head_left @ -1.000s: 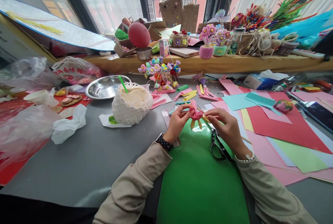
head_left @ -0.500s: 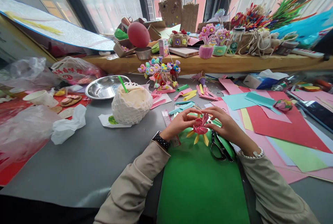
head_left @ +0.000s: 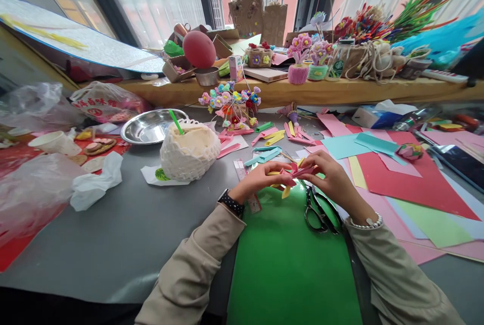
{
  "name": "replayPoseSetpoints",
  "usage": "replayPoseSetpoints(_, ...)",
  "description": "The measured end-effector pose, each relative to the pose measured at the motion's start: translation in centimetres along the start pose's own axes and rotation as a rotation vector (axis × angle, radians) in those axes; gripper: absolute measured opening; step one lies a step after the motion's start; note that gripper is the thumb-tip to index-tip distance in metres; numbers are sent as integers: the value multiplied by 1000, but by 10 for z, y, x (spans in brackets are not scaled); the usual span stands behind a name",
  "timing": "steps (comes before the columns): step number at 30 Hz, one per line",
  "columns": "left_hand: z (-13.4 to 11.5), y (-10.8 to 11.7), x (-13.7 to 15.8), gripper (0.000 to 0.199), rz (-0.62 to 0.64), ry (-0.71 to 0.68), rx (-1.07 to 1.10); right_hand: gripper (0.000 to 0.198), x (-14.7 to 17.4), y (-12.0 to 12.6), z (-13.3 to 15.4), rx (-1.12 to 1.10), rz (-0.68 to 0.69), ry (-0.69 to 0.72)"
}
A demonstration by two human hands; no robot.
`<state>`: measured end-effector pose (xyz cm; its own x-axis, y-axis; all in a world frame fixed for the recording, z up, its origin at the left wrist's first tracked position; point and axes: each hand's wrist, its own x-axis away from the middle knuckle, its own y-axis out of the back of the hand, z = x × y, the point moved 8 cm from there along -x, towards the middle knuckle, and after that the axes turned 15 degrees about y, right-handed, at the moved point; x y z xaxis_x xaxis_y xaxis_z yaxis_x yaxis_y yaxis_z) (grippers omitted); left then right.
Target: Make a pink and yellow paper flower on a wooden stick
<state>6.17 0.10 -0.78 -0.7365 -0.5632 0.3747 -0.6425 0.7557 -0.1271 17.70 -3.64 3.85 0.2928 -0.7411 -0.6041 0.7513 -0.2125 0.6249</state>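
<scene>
A folded paper flower [head_left: 289,178] with pink petals and yellow tips is held between my two hands, above the far end of a green mat [head_left: 295,264]. My left hand [head_left: 260,180] grips its left side, fingers closed on the paper. From the right, my right hand [head_left: 329,178] pinches a pink petal between thumb and fingers. Black-handled scissors [head_left: 319,214] lie on the mat just below my right hand. Partly under my left wrist is a ruler [head_left: 254,204]. Folded blue paper strips [head_left: 262,156] lie beyond my hands.
Coloured paper sheets [head_left: 412,184] spread over the right side, with a finished paper flower [head_left: 410,151] on them. To the left stand a coconut in white foam netting [head_left: 189,151] and a metal bowl [head_left: 132,131]. Handmade flowers [head_left: 230,103] stand before the wooden sill [head_left: 170,97].
The flower has tilted, so its yellow tips no longer fan out downward. My right hand has shifted its fingers onto a petal, and my left hand has closed in lower around the side.
</scene>
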Motion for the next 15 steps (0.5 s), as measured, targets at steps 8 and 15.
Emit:
replayPoseSetpoints(8, 8, -4, -8, 38, 29, -33, -127, 6, -1, 1, 0, 55, -12, -3)
replayPoseSetpoints(15, 6, -1, -8, 38, -71, -47, -58, 12, 2, 4, 0, 103, -82, -29)
